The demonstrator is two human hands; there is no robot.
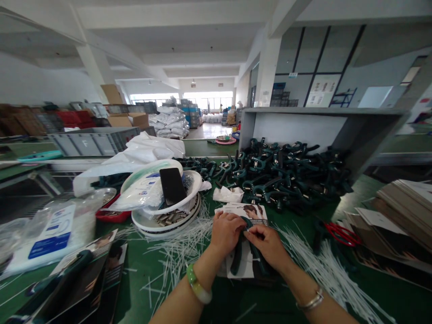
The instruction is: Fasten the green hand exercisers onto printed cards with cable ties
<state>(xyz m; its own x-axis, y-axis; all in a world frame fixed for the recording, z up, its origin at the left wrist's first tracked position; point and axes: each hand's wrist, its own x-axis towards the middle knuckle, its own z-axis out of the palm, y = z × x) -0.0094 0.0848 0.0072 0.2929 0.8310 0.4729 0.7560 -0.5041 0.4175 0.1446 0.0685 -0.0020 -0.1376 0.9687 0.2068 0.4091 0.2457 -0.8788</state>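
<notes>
A dark green and black spring clamp (237,262) lies on a printed backing card (249,266) in front of me, its handles pointing toward me. My left hand (225,231) is closed on the clamp's jaw end, fingers bent over it. From the right side, my right hand (268,245) pinches at the same spot, thumb and finger together on what looks like a thin white cable tie; the fingers mostly hide it. A small white tie end (255,259) shows lower down by the handle. More printed cards (258,211) lie just beyond my hands.
Loose white cable ties spread left (178,254) and right (324,265). A heap of clamps (280,173) fills the back by a grey bin (367,139). Left stand white basins (165,231) with a phone (172,186). Red-handled scissors (342,234) and stacked cards (405,211) lie right.
</notes>
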